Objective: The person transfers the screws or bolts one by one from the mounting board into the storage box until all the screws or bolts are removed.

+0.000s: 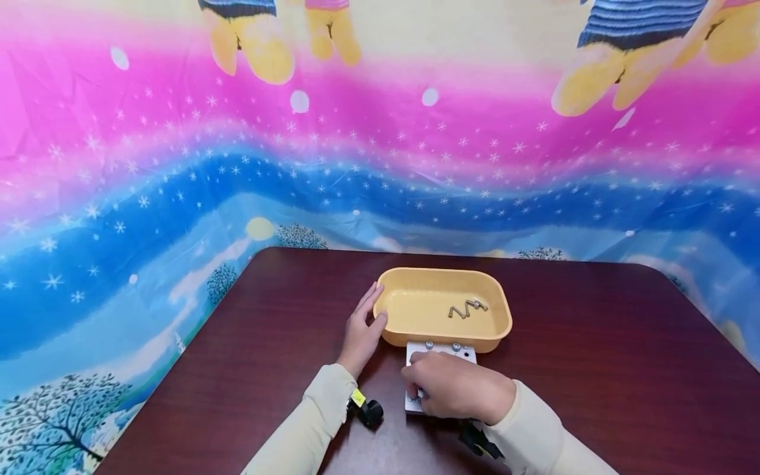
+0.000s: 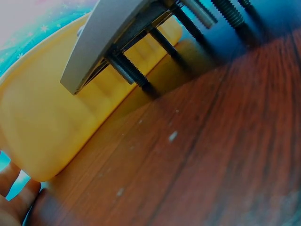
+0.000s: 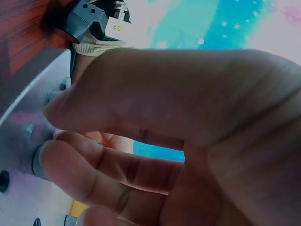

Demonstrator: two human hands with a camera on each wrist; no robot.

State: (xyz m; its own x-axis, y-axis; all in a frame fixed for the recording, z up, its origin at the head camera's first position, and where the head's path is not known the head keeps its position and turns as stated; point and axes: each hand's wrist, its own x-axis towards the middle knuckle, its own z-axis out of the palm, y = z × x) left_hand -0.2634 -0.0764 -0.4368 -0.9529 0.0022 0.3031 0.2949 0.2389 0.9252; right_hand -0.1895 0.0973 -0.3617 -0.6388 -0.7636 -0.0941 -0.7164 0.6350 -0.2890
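Observation:
A silver metal plate (image 1: 412,359) stands against the near side of a yellow plastic basin (image 1: 442,339). Bolts run through it; in the left wrist view their threaded shanks (image 2: 162,41) point down at the table. My right hand (image 1: 454,386) is over the plate, thumb and index finger curled around a bolt (image 3: 39,165) at its face; the fingers partly hide it. Two more bolt heads (image 1: 456,347) show along the plate's far edge. At the basin's left end, my left hand (image 1: 361,336) rests with fairly straight fingers against the wall and rim.
Several loose bolts (image 1: 466,310) lie inside the basin, toward its right end. Everything stands on a dark reddish-brown table (image 1: 594,343). Behind the table hangs a printed cloth (image 1: 380,165) in pink and blue.

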